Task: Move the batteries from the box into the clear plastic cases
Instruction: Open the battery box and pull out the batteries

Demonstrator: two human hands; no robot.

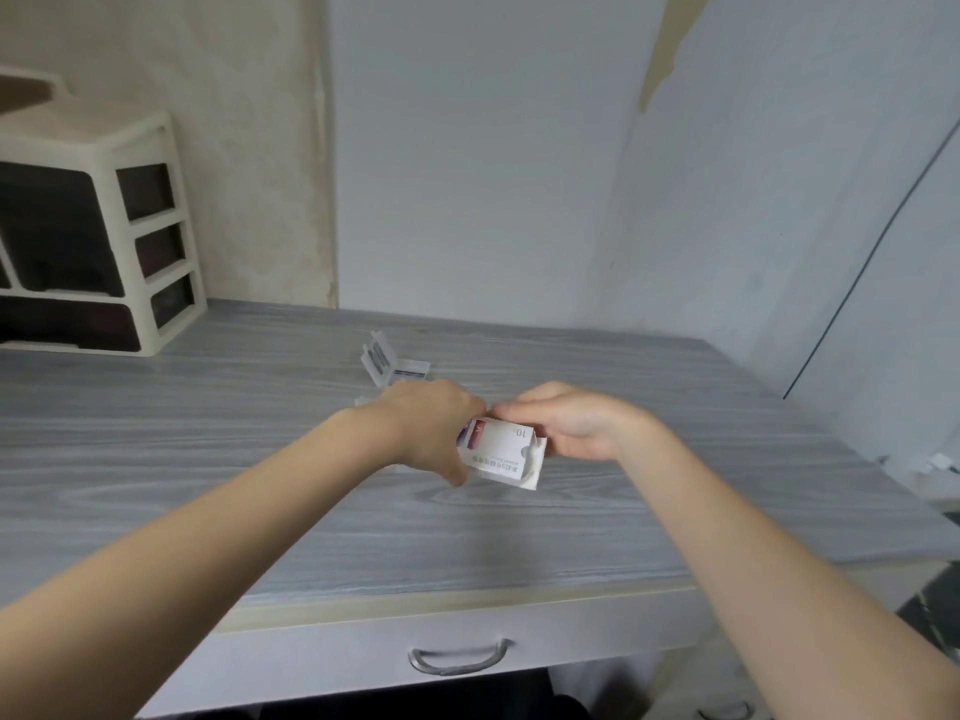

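A small white battery box [501, 453] with red and blue print and a "10" on it sits between my hands, just above the grey wood-grain desk [260, 485]. My left hand [434, 431] grips its left end and my right hand [563, 423] holds its right end, where a flap stands open. No batteries show. An open clear plastic case [392, 362] lies on the desk just behind my hands. Part of another clear case [366, 400] peeks out behind my left wrist.
A cream drawer unit with dark drawers [98, 241] stands at the back left of the desk. Walls close the back and right sides. A desk drawer with a metal handle [460, 659] is at the front edge. Small white items [935, 465] lie at the far right.
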